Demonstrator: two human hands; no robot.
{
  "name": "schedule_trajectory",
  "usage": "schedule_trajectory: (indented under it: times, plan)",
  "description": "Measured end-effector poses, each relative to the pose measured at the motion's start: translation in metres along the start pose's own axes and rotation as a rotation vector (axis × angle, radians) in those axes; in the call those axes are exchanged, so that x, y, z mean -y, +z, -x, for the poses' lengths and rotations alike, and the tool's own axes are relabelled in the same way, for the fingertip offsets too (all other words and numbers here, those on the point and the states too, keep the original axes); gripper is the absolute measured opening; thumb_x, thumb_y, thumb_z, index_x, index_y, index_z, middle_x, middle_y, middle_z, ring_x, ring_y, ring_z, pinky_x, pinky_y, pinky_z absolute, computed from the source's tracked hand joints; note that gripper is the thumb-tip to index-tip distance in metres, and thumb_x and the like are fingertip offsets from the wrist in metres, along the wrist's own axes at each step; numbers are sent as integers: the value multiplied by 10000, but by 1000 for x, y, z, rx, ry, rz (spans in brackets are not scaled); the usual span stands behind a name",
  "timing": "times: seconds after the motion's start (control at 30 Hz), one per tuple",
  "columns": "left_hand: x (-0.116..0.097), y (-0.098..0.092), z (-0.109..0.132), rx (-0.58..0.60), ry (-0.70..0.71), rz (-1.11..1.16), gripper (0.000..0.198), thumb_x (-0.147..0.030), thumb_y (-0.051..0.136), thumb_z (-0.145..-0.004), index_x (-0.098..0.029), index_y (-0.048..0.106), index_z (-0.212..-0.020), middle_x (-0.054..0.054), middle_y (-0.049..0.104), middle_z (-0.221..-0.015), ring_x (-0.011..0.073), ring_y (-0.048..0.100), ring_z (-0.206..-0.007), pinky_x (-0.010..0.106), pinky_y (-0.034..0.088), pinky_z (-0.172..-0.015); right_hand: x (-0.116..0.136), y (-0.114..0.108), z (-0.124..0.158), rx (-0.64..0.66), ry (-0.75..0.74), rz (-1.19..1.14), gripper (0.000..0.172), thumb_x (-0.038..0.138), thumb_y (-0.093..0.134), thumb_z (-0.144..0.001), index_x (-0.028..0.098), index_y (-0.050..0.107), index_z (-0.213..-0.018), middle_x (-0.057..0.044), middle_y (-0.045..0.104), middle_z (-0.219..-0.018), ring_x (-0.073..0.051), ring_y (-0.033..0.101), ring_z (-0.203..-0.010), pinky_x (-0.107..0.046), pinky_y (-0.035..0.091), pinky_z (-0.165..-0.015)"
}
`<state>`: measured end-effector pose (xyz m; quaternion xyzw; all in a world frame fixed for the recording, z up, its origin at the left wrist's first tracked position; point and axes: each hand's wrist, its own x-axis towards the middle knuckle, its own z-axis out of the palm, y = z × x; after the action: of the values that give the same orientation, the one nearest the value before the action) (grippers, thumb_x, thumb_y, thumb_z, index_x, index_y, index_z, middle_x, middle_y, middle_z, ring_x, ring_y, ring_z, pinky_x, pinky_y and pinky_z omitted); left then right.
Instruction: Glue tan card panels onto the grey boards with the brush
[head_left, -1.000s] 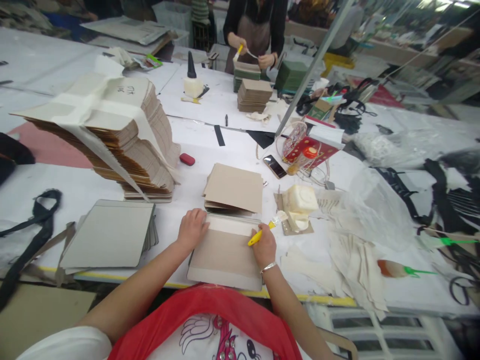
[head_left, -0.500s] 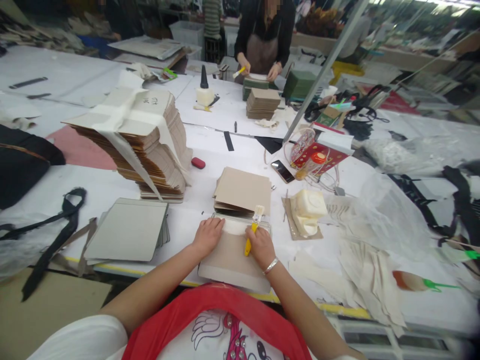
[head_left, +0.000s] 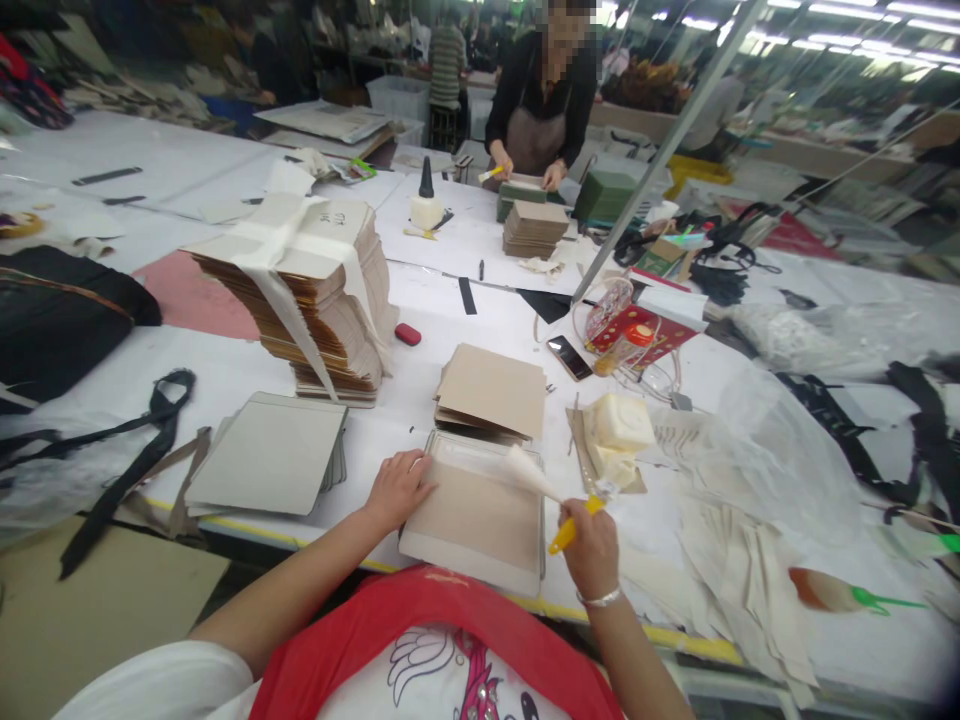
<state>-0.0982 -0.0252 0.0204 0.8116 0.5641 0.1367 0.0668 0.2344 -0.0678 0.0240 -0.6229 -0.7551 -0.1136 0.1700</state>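
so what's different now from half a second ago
The right hand has moved right, off the board, and a pale strip now stretches raised between the board and its fingers. The yellow brush went with it, bristles now pointing right. The left hand shifted slightly left and nearer, still touching the board. The brown board stack stayed put.

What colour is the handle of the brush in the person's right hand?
Yellow; the brush handle shows best in the head view.
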Motion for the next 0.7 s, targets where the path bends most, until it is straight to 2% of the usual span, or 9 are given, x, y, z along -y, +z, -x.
schedule_trajectory:
  times: [0.07,0.17,0.27,0.3,0.37,0.43,0.5,0.6,0.7]
  plan:
    - [13,-4,13,-61,-27,5,375,-384,444,-834,-180,479,-1146,110,519,-1137,230,465,-1025,369,384,-837,-37,-3,28,9,114,88,219,251,408,-817,165,609,-796,-40,468,-580,-186,438,-611,-317,340,-626]
    - [42,-16,33,-169,-144,-44,393,-365,433,-840,-177,448,-1185,124,500,-1180,238,441,-1094,386,352,-910,-86,6,71,123,201,164,273,293,374,-804,172,618,-794,-46,452,-530,-208,460,-553,-321,333,-548]
    - [85,-36,55,-213,-334,-164,565,-434,496,-786,-163,366,-1263,158,393,-1306,282,335,-1216,425,283,-978,-112,26,102,185,333,184,319,336,339,-796,177,612,-833,-48,433,-500,-234,474,-495,-331,328,-475]
    - [100,-43,64,-183,-398,-207,668,-474,536,-743,-153,328,-1291,173,338,-1347,305,279,-1253,445,260,-989,-114,32,107,203,375,156,322,352,344,-789,175,603,-862,-47,436,-503,-234,476,-474,-333,330,-457]
    - [127,-55,83,-27,-501,-260,866,-525,614,-639,-145,256,-1331,192,263,-1390,343,202,-1285,478,238,-989,-110,41,108,208,438,88,329,375,351,-780,181,575,-923,-59,469,-555,-237,492,-470,-340,344,-437]
    - [147,-64,102,195,-543,-248,927,-489,660,-586,-165,230,-1341,184,302,-1373,341,259,-1260,466,274,-964,-100,43,102,190,461,26,325,379,347,-782,198,550,-960,-76,499,-635,-239,513,-496,-346,360,-431]
    - [156,-67,119,342,-521,-234,821,-383,654,-615,-189,276,-1318,155,410,-1303,304,396,-1169,415,332,-919,-87,39,91,178,461,6,325,383,333,-791,210,539,-972,-81,505,-676,-238,520,-511,-346,364,-426]
    - [153,-62,136,349,-387,-274,483,-239,562,-705,-190,456,-1174,113,559,-1094,250,522,-984,365,384,-841,-73,31,70,145,449,27,366,433,328,-798,201,533,-994,-85,510,-681,-253,529,-546,-352,374,-435]
    - [144,-56,142,233,-229,-222,174,-187,466,-770,-205,576,-904,52,605,-813,200,562,-824,329,417,-786,-60,21,46,54,399,-20,387,464,342,-795,191,524,-1001,-119,563,-779,-282,558,-697,-374,418,-523]
